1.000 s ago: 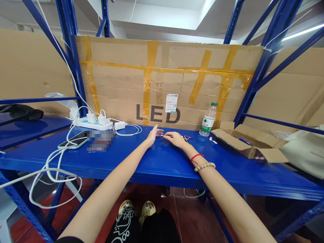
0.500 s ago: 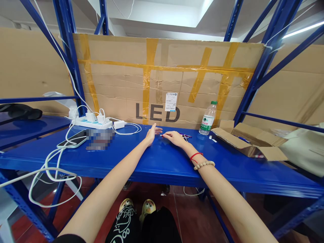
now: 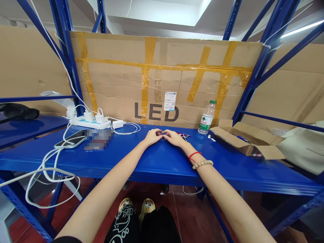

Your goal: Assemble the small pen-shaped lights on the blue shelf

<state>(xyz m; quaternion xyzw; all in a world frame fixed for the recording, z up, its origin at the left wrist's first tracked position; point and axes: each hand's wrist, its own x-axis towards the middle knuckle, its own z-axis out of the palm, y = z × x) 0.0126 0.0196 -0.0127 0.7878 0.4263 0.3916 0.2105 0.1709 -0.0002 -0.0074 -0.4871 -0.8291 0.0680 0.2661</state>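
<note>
Both of my hands rest together on the blue metal shelf (image 3: 162, 162), near its back edge. My left hand (image 3: 152, 136) has its fingers curled and its fingertips meet those of my right hand (image 3: 174, 137). My right hand is also curled, pinching a thin reddish item I cannot make out. A small bundle of thin wires (image 3: 184, 135) lies just behind the right hand. A red string and a bead bracelet (image 3: 202, 164) sit on my right wrist.
A taped cardboard sheet marked LED (image 3: 162, 77) stands behind. A water bottle (image 3: 207, 118) and an open cardboard box (image 3: 246, 141) are at right. A white power strip (image 3: 88, 123), chargers, cables and a phone (image 3: 68, 140) lie at left.
My left hand, flat and open before, has curled and moved right to meet my right hand. The right hand stayed nearly in place.
</note>
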